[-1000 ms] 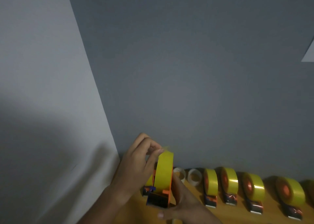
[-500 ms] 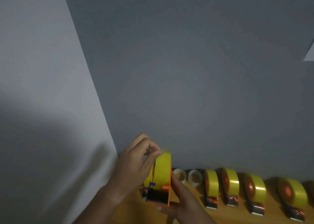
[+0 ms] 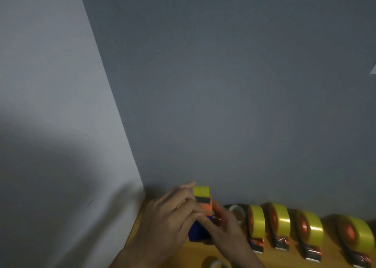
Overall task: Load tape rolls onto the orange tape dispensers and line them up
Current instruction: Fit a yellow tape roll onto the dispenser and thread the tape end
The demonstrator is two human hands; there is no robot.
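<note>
Head view: we see four loaded orange tape dispensers with yellow rolls [image 3: 256, 225] lined up along the grey wall [image 3: 223, 84] on the wooden table [image 3: 234, 251], and an empty cardboard tape core [image 3: 237, 214] beside them. Our left hand [image 3: 166, 221] and right hand [image 3: 225, 227] both curl around the orange dispenser with a yellow tape roll [image 3: 203, 204], held above the table's left corner. Its blue part [image 3: 196, 232] sits between our palms. A pale roll [image 3: 213, 264] is cut off at the bottom edge.
</note>
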